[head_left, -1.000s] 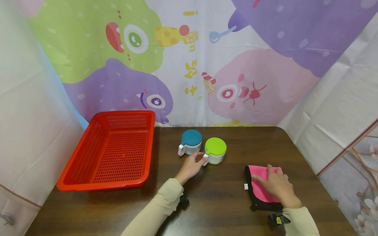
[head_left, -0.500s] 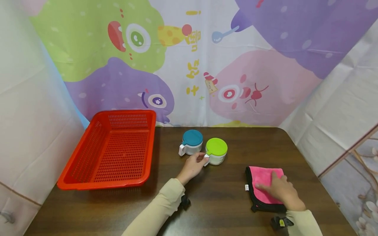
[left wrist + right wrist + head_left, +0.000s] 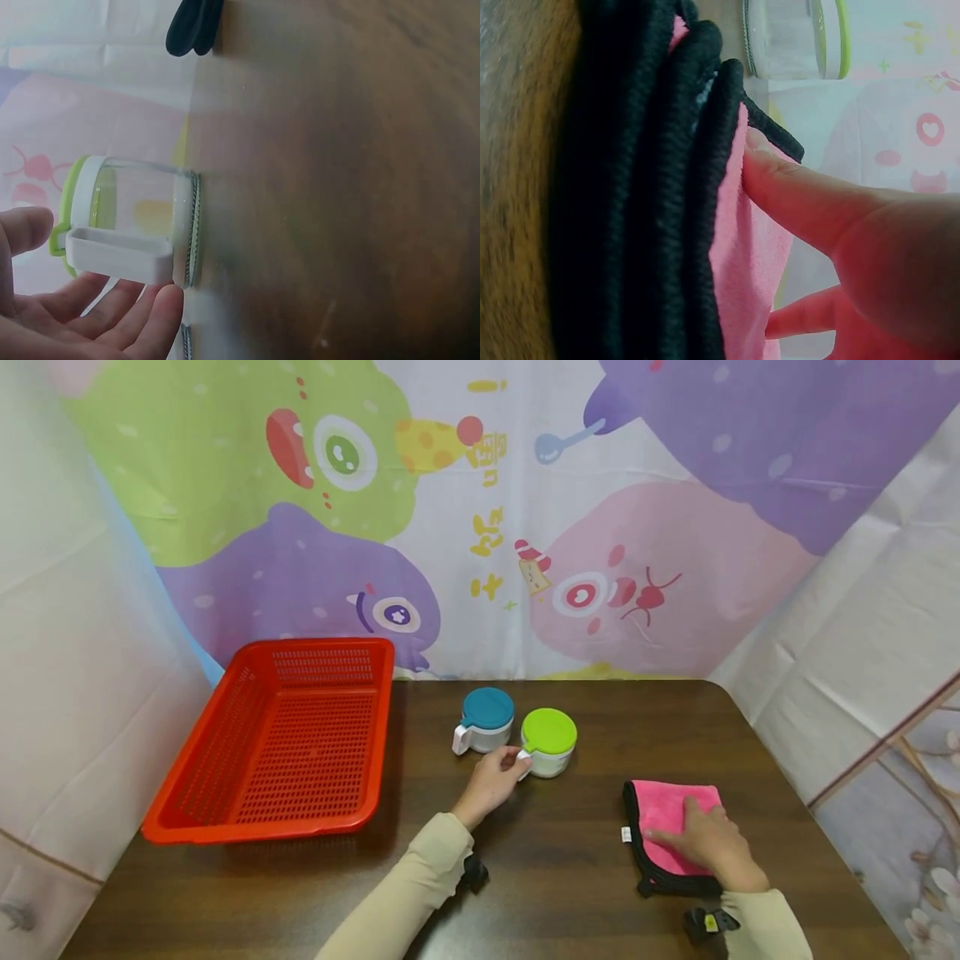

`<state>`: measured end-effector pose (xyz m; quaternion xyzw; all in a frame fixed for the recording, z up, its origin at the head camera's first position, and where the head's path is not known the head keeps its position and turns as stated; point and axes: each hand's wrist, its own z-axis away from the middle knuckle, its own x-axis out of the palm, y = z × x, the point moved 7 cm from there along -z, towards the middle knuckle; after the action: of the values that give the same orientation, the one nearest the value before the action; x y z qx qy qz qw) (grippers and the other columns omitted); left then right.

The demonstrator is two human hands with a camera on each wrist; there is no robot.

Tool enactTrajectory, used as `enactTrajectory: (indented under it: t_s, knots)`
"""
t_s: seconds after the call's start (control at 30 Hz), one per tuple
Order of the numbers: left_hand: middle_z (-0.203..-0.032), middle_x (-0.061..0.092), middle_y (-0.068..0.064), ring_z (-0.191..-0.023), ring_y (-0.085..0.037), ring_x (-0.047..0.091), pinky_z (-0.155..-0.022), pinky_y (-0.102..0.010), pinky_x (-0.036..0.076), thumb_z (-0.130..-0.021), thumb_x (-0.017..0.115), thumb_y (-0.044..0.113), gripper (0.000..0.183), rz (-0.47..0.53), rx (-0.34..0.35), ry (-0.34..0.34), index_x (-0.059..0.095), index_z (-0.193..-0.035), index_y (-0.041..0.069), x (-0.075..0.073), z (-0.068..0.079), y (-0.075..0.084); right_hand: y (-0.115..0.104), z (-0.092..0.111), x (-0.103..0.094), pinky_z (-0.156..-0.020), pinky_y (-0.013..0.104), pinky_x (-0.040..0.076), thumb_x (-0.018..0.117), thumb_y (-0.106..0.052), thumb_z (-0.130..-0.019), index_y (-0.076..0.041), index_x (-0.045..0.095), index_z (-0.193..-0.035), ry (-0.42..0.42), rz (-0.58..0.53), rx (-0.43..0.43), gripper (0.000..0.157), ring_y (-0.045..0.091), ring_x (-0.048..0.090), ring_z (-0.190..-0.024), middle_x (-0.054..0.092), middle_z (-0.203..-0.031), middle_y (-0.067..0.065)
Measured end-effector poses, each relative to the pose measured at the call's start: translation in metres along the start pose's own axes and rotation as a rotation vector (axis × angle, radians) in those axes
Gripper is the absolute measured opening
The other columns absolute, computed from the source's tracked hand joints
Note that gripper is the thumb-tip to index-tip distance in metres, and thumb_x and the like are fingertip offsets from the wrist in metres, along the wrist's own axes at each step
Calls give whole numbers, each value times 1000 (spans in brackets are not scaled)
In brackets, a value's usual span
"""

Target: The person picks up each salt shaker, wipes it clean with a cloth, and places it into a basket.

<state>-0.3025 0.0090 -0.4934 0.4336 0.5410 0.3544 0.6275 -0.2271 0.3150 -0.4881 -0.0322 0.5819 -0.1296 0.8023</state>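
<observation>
A clear glass jar (image 3: 549, 760) with a lime-green lid and white handle stands upright on the table. My left hand (image 3: 491, 783) is at its handle (image 3: 120, 255); in the left wrist view the thumb is held apart, near the lid's tab, and the relaxed fingers lie alongside the handle. Just left of it stands a matching jar (image 3: 487, 739) with a blue lid. A folded pink cloth (image 3: 663, 806) with black edging lies at the right. Over it is my right hand (image 3: 716, 843), fingers spread, the thumb touching its top in the right wrist view.
A red plastic basket (image 3: 377, 718) with slotted walls stands at the left of the brown wooden table (image 3: 555, 877). Behind the table hangs a cartoon-print curtain (image 3: 517, 635), with pale curtains at both sides.
My right hand has shifted slightly to the right over the cloth, its fingers less outstretched. The left hand, both jars and the basket stay in place; the head view wobbles a little.
</observation>
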Motion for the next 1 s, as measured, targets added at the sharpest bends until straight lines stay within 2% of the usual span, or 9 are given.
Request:
enactTrajectory:
  t_s: [0.2,0.43,0.7,1.0]
  knots:
    - [-118,66,-20,-111,-32,62,-97,-45,49,-94,59,26,40,13,5,19,61,-120,-4,0,-2,0,-3,0,-1,-89,71,41,60,-73,-75,17,33,-134,11,7,-1,112,70,41,-109,36,-122,52]
    - [-116,66,-20,-110,-32,63,-96,-44,50,-94,60,25,39,19,11,25,61,-119,-5,1,-2,-1,-3,0,1,-90,71,40,60,-73,-75,17,30,-136,-7,8,13,113,72,37,-111,32,-125,53]
    - [-116,66,-20,-109,-32,63,-96,-44,50,-93,62,25,39,19,-14,29,61,-119,-5,1,-2,-4,-2,0,4,-84,73,42,60,-75,-74,14,31,-137,1,-9,41,112,70,39,-111,34,-124,51]
    - [-106,69,-17,-98,-25,65,-86,-37,53,-93,61,26,34,24,-44,64,65,-111,-3,0,-2,-5,-5,2,2,-84,72,43,62,-72,-75,16,34,-133,17,2,24,109,69,41,-108,36,-120,50]
